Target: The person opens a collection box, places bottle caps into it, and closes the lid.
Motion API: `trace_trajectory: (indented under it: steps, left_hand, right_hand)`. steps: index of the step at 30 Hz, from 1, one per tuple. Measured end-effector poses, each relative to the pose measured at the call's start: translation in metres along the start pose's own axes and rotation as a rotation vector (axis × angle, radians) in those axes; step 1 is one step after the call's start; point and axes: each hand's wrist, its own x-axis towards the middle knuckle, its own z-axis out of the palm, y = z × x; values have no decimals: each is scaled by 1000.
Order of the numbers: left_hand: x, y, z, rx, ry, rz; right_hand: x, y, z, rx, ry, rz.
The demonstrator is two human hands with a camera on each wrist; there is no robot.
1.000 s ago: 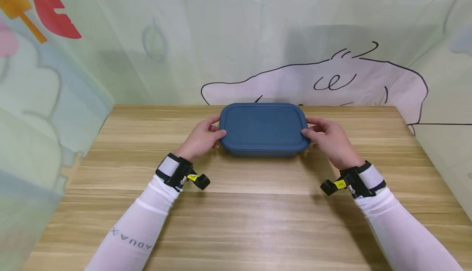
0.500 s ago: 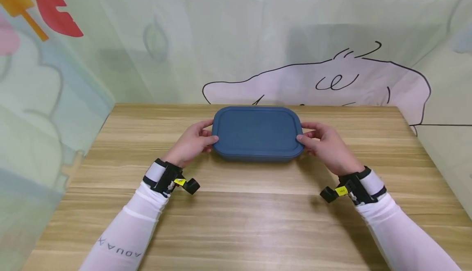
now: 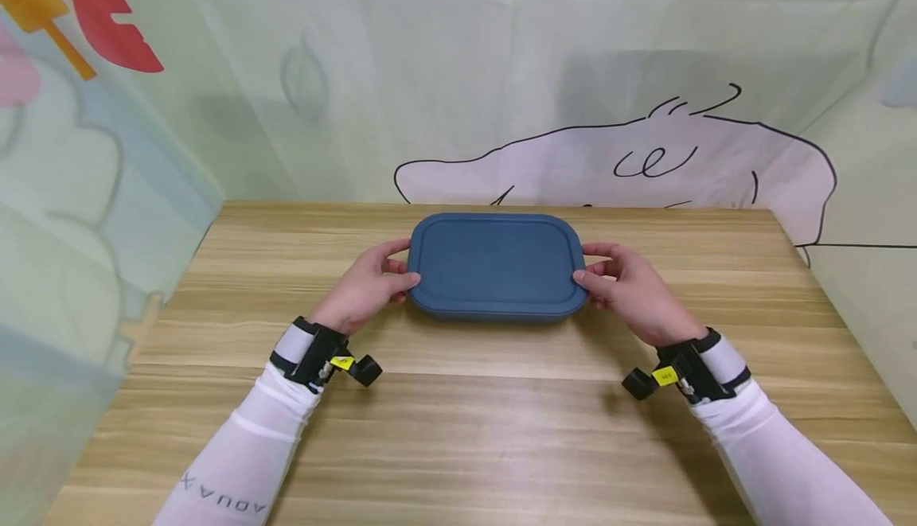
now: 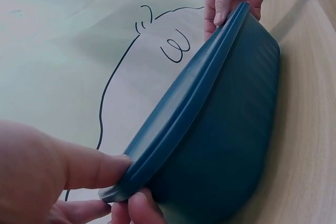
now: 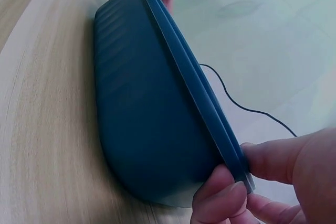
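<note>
A blue rectangular food container [image 3: 497, 267] with rounded corners and a flat blue lid on it is at the back middle of the table. My left hand [image 3: 364, 287] pinches the lid's rim at the left end, thumb on top and fingers curled under. At the right end my right hand [image 3: 640, 291] pinches the rim in the same way. In the left wrist view the lid [image 4: 178, 108] sits on the ribbed container body [image 4: 231, 124]. The right wrist view shows the container body [image 5: 142, 98] against the table or very near it; I cannot tell which. The inside is hidden.
The wood-grain table [image 3: 473, 430] reaches toward me in front of the container. Behind it hangs a pale printed cloth [image 3: 444, 72], which also runs along the left and right sides. Each wrist wears a black camera strap [image 3: 311, 355].
Both hands have brought the container toward me and slightly to the left, away from the back edge of the table. Their grip on the rim looks the same.
</note>
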Motion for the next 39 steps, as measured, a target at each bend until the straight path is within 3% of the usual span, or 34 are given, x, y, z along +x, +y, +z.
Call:
trace_trajectory:
  steps: [9,16,22,32,39]
  left_hand:
    - [-4,-2,-6,0,-57,-3]
    - [19,0,-8,-36,67,5]
    - [34,-3,-6,-70,115,-36]
    - [36,0,-4,-90,123,-59]
    - [27,-6,-6,-110,95,-58]
  right_hand:
    - [-2,-3,-3,29,-52,56]
    - [13,-6,-6,-10,-12,77]
    - [28,-1,-4,53,-6,79]
    - [31,3,-4,141,-20,72]
    - [25,2,-6,99,-39,62]
